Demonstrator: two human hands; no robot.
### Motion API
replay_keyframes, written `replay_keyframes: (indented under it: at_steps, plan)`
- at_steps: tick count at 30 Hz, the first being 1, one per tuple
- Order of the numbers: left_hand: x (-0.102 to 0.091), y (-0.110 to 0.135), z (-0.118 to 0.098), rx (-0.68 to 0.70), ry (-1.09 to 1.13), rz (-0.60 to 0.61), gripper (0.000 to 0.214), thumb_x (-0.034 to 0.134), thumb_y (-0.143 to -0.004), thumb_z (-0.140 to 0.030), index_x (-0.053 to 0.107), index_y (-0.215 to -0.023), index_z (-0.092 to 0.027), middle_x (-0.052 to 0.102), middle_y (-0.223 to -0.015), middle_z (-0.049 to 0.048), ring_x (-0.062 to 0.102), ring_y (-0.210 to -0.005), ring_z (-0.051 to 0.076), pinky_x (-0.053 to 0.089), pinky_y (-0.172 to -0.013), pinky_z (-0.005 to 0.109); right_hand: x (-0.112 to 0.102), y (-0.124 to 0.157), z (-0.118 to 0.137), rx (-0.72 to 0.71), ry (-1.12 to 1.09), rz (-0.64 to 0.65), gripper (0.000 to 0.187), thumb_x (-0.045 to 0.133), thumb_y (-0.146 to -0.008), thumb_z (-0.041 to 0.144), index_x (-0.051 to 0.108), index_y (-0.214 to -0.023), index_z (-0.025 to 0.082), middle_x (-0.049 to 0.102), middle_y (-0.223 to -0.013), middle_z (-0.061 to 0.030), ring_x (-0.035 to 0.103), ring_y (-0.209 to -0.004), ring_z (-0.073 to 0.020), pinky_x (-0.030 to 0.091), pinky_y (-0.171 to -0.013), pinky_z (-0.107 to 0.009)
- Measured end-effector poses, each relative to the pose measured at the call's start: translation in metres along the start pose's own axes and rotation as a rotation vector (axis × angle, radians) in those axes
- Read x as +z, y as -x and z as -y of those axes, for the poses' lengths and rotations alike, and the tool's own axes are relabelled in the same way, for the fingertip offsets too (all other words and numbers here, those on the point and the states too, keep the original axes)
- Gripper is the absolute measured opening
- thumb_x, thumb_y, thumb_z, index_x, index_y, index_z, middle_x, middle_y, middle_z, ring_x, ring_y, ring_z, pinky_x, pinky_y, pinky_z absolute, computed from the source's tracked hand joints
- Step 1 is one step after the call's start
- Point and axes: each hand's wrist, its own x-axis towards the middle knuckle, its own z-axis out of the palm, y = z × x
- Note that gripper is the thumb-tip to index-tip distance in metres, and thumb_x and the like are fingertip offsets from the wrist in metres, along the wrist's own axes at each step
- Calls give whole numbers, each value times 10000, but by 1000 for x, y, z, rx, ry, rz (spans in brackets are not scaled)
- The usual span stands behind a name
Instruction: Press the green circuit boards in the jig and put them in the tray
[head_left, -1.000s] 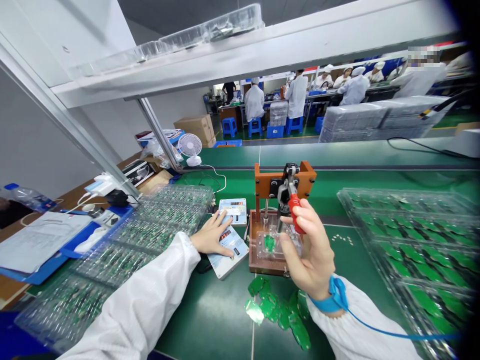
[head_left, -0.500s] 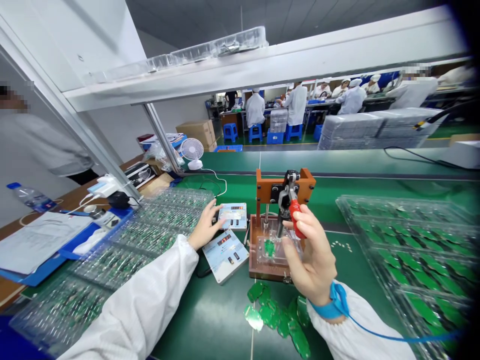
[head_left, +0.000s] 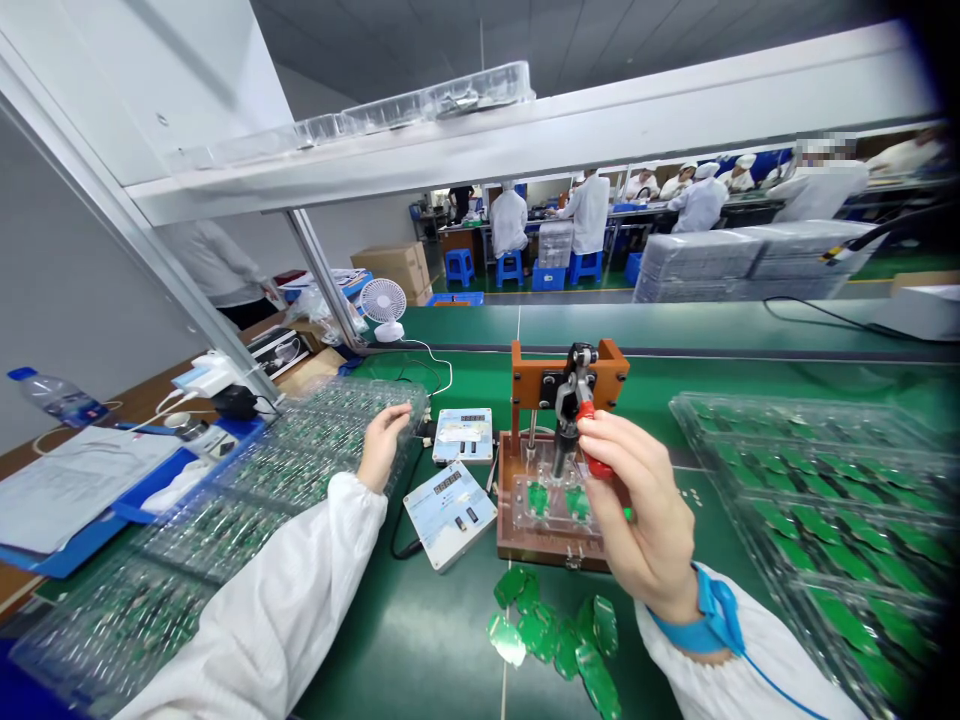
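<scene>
Red handle (head_left: 598,467) steeply downward, slightly rightward

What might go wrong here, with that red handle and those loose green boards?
Pinching: the right hand grips the red handle close to the metal linkage, so a finger might get nipped if the lever swings.

Scattering: the loose green boards lie piled near the right sleeve, which could brush them aside or scratch them.

Bumping: the left hand is over the left-hand clear tray; a knock might disturb the boards inside.
</scene>
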Motion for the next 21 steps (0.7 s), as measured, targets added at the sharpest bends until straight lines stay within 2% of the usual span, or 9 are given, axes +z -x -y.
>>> replay_keyframes:
  at_steps: [4, 7, 15, 21]
  plan:
    - [-1, 1, -2, -12, 12, 3, 411, 740, -678, -460, 741, -981, -183, 750, -1177, 131, 628, -1228, 343, 422, -1137, 515, 4, 5, -4, 56, -92, 14, 395, 531, -1033, 132, 587, -1403, 261, 607, -1471, -67, 481, -1449, -313, 495, -1134, -554]
    - [-1, 1, -2, -10, 16, 5, 413, 746, -668, -461, 739, -969, -179, 752, -1161, 132, 632, -1222, 347, 418, -1142, 521, 11, 11, -7, 99, -204, -6, 394, 505, -1051, 133, 569, -1412, 277, 574, -1510, -50, 399, -1511, -313, 467, -1164, -586]
    - [0, 2, -3, -3, 12, 8, 404, 741, -662, -456, 739, -950, -173, 749, -1143, 140, 642, -1202, 343, 430, -1135, 506, 17, 13, -8, 96, -251, -51, 398, 502, -1056, 122, 576, -1415, 278, 607, -1440, -55, 422, -1498, -295, 407, -1222, -585]
    - [0, 2, -4, -2, 5, 11, 388, 735, -667, -440, 738, -951, -176, 754, -1132, 139, 646, -1192, 345, 432, -1131, 505, 16, 12, -8, 85, -230, -56, 381, 516, -1059, 144, 585, -1407, 285, 629, -1410, -64, 439, -1487, -308, 443, -1196, -594]
